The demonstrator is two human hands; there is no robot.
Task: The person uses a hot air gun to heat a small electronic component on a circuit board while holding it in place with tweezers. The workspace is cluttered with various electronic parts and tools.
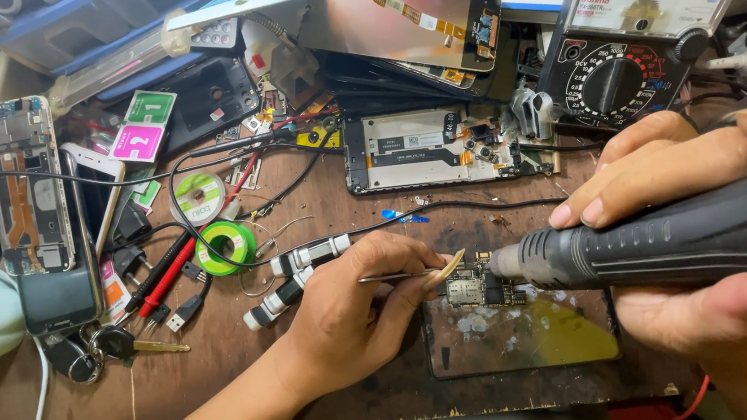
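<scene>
Small circuit board [478,288] sits centre-right of frame, on top edge of a dark glass panel [529,336], prob. as a work mat. Left hand [360,315] pinches tweezers [406,276], tips at the board to steady it. Right hand [709,235] is wrapped round a black hot-air tool [665,243], nozzle aimed at the board. Opened phone [427,149] lies above, multimeter [637,25] upper right.
</scene>
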